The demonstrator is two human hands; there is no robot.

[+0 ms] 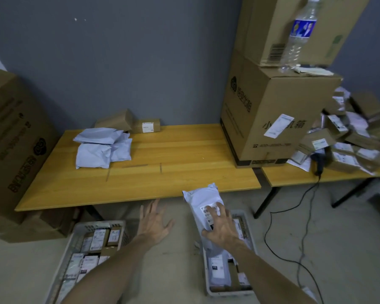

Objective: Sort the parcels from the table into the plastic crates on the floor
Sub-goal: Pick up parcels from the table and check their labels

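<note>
One white parcel (pixel 203 198) is pressed toward the lower-right crate (pixel 228 293) by the right hand (pixel 223 227), fingers (pixel 223 210) splayed; left hand (pixel 154 222) splayed, empty. Release judged next.

The honey-coloured wooden table (pixel 173 150) has a smooth, faintly shiny top with visible grain. The pale grey plastic mailer bags (pixel 97 150) piled on its left half look thin, slick and crinkly, same as the single pale plastic mailer with a white paper label (pixel 201 198) just off its front edge. The big brown cardboard boxes (pixel 270 102) at the table's right end are matt and the clear plastic water bottle (pixel 298 40) on them is glossy, while below the table's front the light grey lattice plastic crate (pixel 75 238) and the matching grey plastic crate (pixel 228 293) look dull on the rough, matt grey floor (pixel 360 227).
</note>
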